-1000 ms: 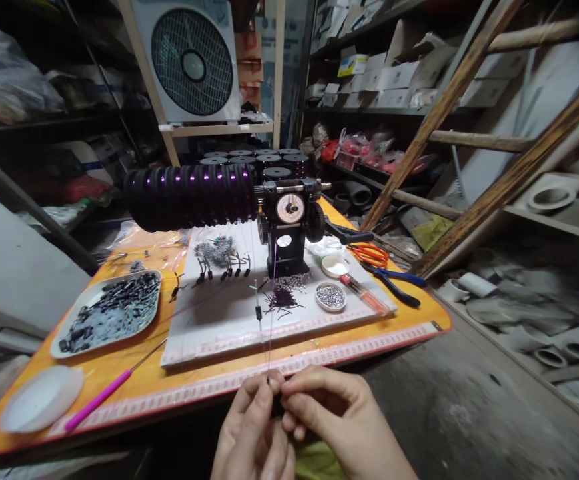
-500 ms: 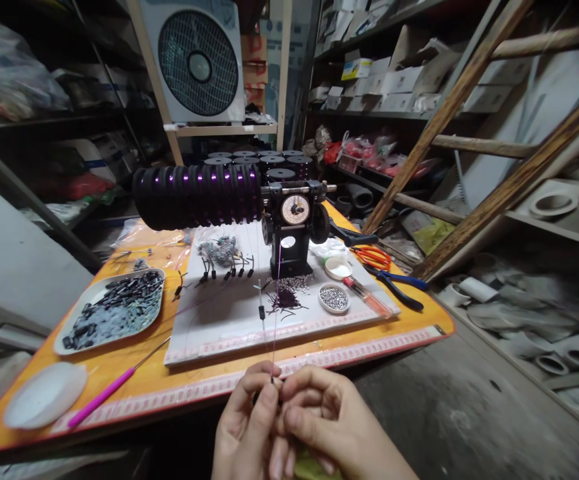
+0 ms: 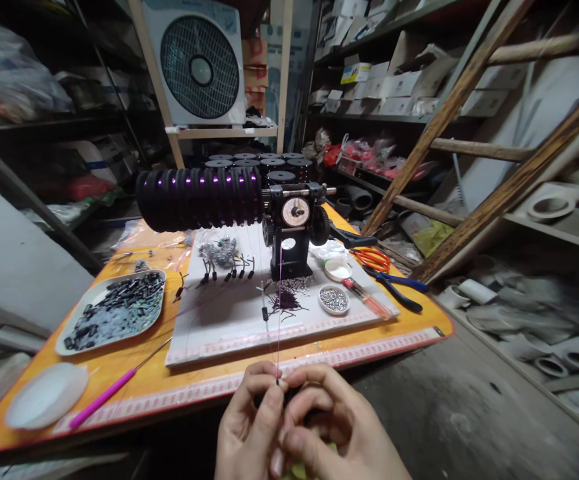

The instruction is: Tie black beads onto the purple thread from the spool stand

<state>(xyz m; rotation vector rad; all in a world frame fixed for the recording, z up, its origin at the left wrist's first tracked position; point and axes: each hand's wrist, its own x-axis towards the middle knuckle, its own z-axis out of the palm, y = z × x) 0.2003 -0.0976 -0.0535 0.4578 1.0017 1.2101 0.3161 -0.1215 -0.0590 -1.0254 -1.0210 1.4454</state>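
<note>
Purple thread (image 3: 279,300) runs straight away from us, its long axis stretching from our fingertips up to the black winding machine (image 3: 292,230) at the middle of the tabletop (image 3: 179,383). Our left hand (image 3: 252,427) and right hand (image 3: 329,427) are pressed together at the near edge, both pinching the thread's end; neither is clearly nearer. We can read no writing on the machine's dial.

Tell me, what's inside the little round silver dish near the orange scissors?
The round dish holds a heap of tiny grey beads, shiny on top. What lies under the top layer is covered.
</note>
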